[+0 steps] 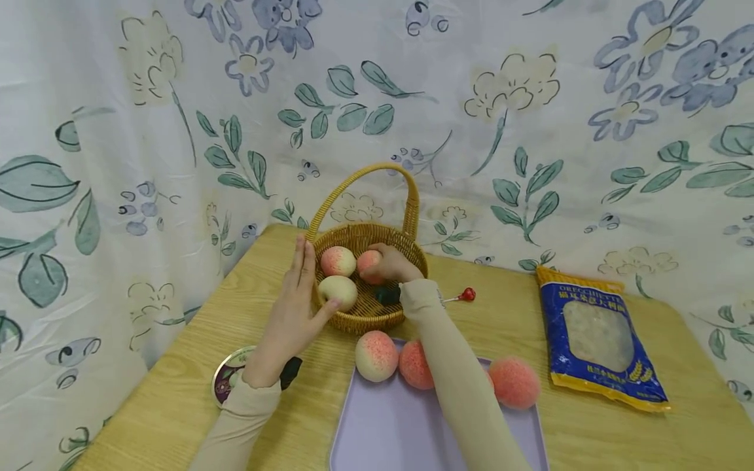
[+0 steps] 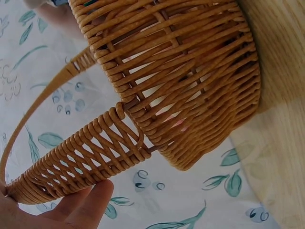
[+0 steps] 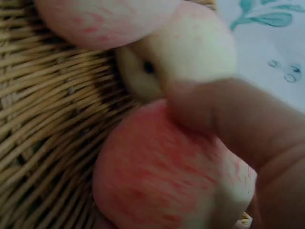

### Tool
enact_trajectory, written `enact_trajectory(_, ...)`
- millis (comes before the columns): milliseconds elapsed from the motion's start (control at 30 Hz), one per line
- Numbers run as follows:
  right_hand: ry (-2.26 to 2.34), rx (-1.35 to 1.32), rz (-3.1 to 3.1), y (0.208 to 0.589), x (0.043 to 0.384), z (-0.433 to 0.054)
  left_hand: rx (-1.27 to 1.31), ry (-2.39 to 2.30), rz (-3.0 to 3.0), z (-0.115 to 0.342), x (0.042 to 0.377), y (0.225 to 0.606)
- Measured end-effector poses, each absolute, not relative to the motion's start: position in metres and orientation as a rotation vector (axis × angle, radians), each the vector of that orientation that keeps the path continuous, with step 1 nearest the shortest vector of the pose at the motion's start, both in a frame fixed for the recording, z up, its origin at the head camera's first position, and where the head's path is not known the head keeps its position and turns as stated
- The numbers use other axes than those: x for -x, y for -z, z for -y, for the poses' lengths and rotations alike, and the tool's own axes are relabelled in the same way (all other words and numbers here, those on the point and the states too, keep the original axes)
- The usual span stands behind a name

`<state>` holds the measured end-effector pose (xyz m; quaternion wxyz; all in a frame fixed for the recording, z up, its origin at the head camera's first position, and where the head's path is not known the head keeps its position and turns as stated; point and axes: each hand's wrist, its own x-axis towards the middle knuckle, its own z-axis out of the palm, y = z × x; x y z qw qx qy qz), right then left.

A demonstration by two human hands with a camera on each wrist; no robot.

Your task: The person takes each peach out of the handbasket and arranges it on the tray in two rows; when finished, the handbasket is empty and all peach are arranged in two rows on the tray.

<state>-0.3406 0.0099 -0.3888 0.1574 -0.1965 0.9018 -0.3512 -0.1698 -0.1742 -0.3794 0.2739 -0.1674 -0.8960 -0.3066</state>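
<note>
In the head view, a wicker basket (image 1: 371, 324) with a tall handle stands on the table. A pink-and-cream peach (image 1: 338, 261) and a mostly cream peach (image 1: 340, 292) lie inside it. My right hand (image 1: 391, 263) reaches into the basket and grips another pink peach (image 1: 369, 261). In the right wrist view, the thumb presses on this peach (image 3: 147, 171), close beside the others. My left hand (image 1: 294, 311) rests against the basket's left side with straight fingers, its thumb over the rim near the cream peach. The left wrist view shows fingertips (image 2: 97, 198) touching the handle (image 2: 76, 160).
A lavender tray (image 1: 383, 432) lies in front of the basket, with several peaches (image 1: 377, 356) along its far edge, partly hidden by my right sleeve. A red lollipop (image 1: 468, 294) and a blue pasta bag (image 1: 601, 340) lie to the right. A round tin (image 1: 222, 386) is left, partly covered.
</note>
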Motion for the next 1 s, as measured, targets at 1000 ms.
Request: enact_trajectory(1000, 1.626, 0.823, -2.041, 0.327, 0.252, -0.069, 0.469, 0.836, 2.414, 0.174, 0.17, 0.376)
